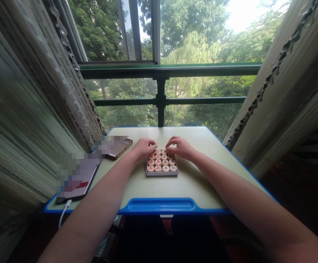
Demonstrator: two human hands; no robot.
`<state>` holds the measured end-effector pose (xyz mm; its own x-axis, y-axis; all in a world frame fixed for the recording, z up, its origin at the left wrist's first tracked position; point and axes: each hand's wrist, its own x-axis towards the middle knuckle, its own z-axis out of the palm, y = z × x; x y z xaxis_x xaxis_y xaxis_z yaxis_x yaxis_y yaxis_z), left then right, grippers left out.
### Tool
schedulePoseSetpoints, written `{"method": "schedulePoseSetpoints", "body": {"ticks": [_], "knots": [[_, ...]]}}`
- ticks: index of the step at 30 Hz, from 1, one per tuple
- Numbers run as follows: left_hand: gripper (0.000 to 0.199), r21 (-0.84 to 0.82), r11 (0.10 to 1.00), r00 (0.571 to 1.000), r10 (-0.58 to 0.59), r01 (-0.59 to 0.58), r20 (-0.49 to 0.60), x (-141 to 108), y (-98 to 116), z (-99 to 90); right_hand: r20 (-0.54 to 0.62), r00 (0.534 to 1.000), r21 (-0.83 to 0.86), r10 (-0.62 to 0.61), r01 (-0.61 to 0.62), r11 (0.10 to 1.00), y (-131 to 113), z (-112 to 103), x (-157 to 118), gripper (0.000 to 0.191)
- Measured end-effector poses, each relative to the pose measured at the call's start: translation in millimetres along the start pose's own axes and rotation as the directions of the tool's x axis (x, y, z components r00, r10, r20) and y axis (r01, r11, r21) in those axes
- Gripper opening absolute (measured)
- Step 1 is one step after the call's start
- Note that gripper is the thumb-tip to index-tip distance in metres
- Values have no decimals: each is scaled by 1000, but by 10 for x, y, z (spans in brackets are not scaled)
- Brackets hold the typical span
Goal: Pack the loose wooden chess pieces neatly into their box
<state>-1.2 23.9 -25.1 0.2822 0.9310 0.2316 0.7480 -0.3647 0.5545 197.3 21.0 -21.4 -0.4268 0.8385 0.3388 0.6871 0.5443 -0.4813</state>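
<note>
**Looks nearly full**

Count three full rows of round pieces (158, 162) in the white box (162, 174), between near and far edges of the worktop (192, 187). Judge only the back row uncertain, partly behind left hand (145, 148) and right hand (182, 147). Narrow grip on both; cannot tell whether holding anything.

Left hand (144, 147), right hand (182, 147) and forearms (106, 190) are bare.

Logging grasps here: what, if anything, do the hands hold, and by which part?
It cannot be told: the left hand and right hand are at the far corners of the box of round pieces; any hold is unclear.
</note>
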Motion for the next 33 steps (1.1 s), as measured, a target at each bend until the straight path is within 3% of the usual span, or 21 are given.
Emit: {"method": "schedulePoseSetpoints", "body": {"ticks": [6,13,16,20,26,33], "knots": [[28,-29,1000,999,14,-13,29,-18,2,14,89,996,24,-23,21,999,47,-15,-8,15],[27,8,999,999,37,-37,20,-10,-3,23,83,996,47,-23,19,999,15,1,-5,16],[26,11,995,995,103,-103,10,-13,27,11,99,995,31,12,-15,999,-13,-64,-31,15],[23,-11,968,967,253,-253,26,-10,53,7,199,980,17,-12,9,1000,-84,-219,-93,15],[23,4,969,967,247,-247,61,1,26,50,340,938,11,-67,67,998,-111,-320,-129,13],[25,-2,959,958,285,-285,-41,-45,94,3,344,938,2,-34,35,999,-69,-316,-117,16]]}}
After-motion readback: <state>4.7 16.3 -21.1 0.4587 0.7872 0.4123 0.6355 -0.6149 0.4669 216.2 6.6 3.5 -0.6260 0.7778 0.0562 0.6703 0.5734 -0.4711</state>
